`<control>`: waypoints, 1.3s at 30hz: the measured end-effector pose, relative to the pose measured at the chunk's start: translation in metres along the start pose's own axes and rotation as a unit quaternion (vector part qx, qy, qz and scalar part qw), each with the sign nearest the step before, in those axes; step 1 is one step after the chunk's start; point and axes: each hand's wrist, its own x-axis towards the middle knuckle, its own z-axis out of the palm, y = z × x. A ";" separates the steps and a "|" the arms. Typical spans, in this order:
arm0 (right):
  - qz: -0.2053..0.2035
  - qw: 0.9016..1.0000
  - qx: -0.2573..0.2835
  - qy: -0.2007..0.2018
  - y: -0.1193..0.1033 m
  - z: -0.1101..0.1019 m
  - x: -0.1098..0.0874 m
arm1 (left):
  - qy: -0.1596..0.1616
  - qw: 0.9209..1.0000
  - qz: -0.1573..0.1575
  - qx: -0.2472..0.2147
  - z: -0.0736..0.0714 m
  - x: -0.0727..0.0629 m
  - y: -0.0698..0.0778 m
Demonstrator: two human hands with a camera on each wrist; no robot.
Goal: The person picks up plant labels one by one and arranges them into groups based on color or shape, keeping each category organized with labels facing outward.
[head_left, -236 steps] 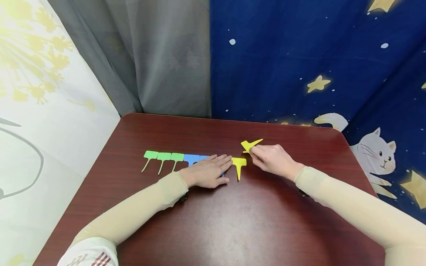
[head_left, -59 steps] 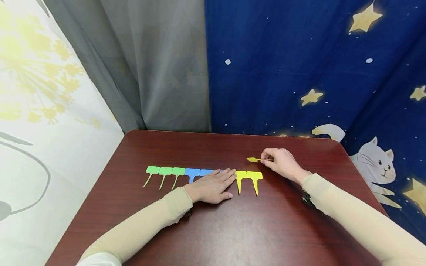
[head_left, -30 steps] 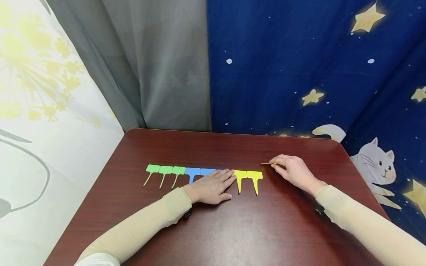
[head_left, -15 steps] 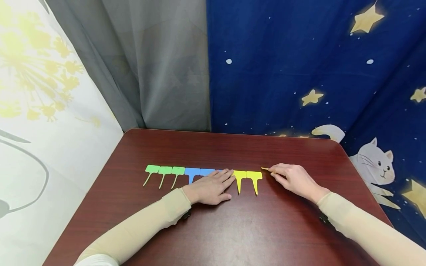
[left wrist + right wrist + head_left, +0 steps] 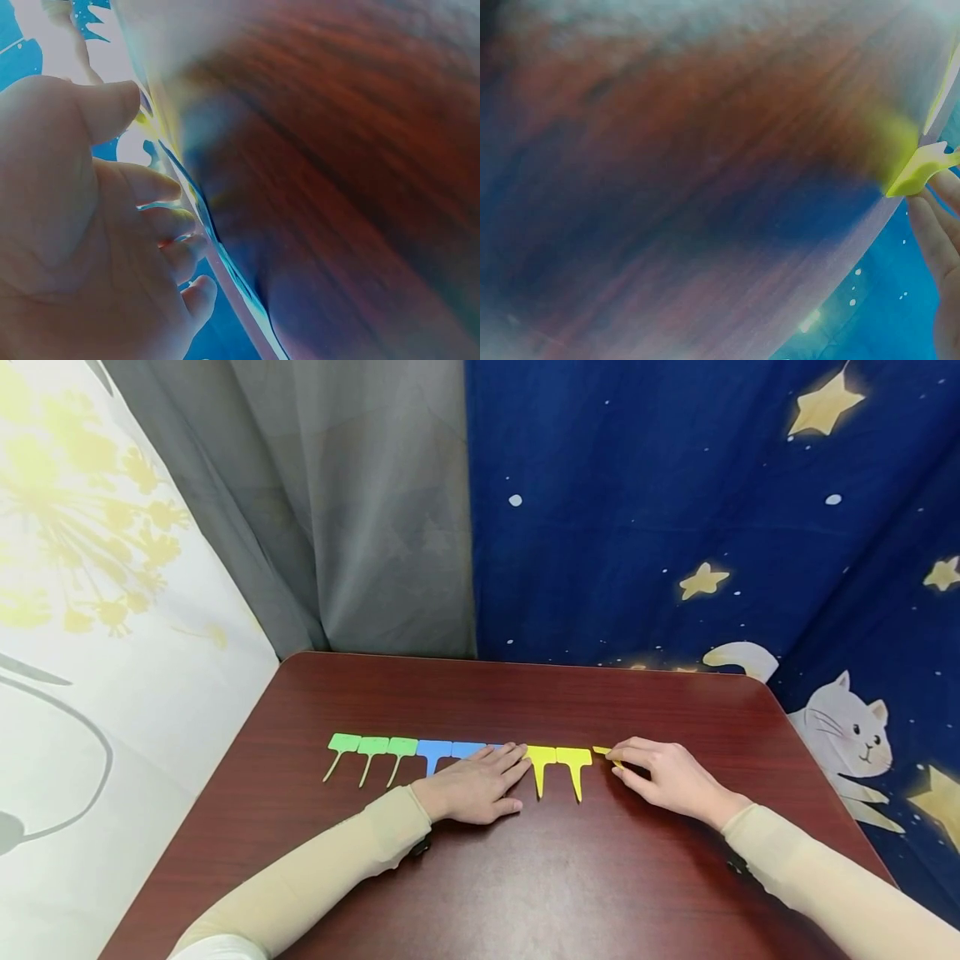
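A row of T-shaped plastic plant labels lies on the table: three green labels (image 5: 372,746), then blue labels (image 5: 433,748), then two yellow labels (image 5: 573,756). My left hand (image 5: 476,783) rests flat across the blue part with straight fingers, hiding much of it, its fingertips at the first yellow label. Just right of the row's end, my right hand (image 5: 667,777) pinches another yellow label (image 5: 600,750) between thumb and fingers, close to the tabletop. The right wrist view shows this label's broad head (image 5: 919,176) sticking out from the fingertips, tilted.
The dark red-brown table (image 5: 480,877) has rounded back corners. Behind it hang a grey curtain (image 5: 382,510) and a blue star-patterned curtain (image 5: 615,510). A white patterned wall or cloth (image 5: 135,635) stands on the left.
Since the first frame a second yellow label has joined the row. Over the last two seconds my right hand has brought another yellow label nearer, level with the row's end. My left hand stays put.
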 end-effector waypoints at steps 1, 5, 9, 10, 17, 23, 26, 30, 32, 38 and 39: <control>0.002 1.000 0.003 -0.007 -0.001 0.000 0.000 | 0.000 1.000 0.000 0.001 0.000 0.000 0.000; 0.003 1.000 0.012 -0.029 -0.002 0.001 -0.003 | -0.002 1.000 -0.001 0.005 0.000 -0.001 0.000; -0.002 0.999 0.015 -0.043 -0.004 0.003 -0.005 | -0.004 1.000 -0.002 0.001 0.000 -0.002 0.000; -0.002 0.999 0.016 -0.047 -0.004 0.003 -0.006 | -0.004 1.000 -0.002 0.000 0.000 -0.003 0.000; -0.002 0.997 0.009 -0.071 -0.003 0.004 -0.006 | 0.000 1.000 -0.001 0.005 0.000 -0.002 -0.001; -0.012 0.996 0.007 -0.088 -0.001 0.005 -0.009 | 0.003 1.000 0.000 0.003 0.000 -0.001 0.000; -0.016 0.996 0.005 -0.087 0.001 0.006 -0.012 | 0.005 1.000 0.003 0.004 0.000 -0.001 0.001; -0.014 0.996 -0.001 -0.086 0.002 0.007 -0.014 | 0.003 1.000 0.002 0.006 -0.001 -0.002 0.002; -0.013 0.996 -0.002 -0.084 0.002 0.008 -0.014 | 0.002 1.000 0.002 0.008 -0.001 -0.002 0.002; -0.013 0.997 -0.001 -0.081 0.000 0.007 -0.012 | 0.009 1.000 0.003 0.002 -0.001 -0.003 0.002; -0.012 0.997 -0.002 -0.079 -0.001 0.006 -0.011 | 0.012 1.000 0.004 -0.002 -0.001 -0.003 0.002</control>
